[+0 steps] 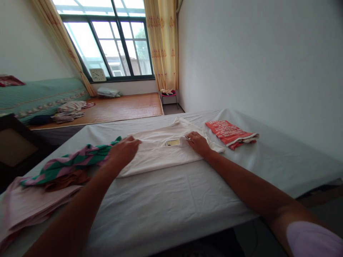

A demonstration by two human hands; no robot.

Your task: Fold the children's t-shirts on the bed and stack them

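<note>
A white T-shirt (pixel 158 151) lies folded lengthwise on a table under a white sheet (pixel 174 200); a small yellowish label (pixel 173 142) shows at its collar. My left hand (pixel 123 150) rests flat on the shirt's left end, fingers stretched out. My right hand (pixel 197 142) lies on the right part of the shirt beside the label, its fingers curled and pinching the cloth there.
A folded red printed garment (pixel 230 134) lies to the right of the shirt. At the left is a pile of clothes: green-and-pink striped (pixel 72 164), brown, and pale pink (pixel 32 207). Beyond are a wooden bed platform (pixel 120 107), a clock (pixel 98 75), the window, and a wall on the right.
</note>
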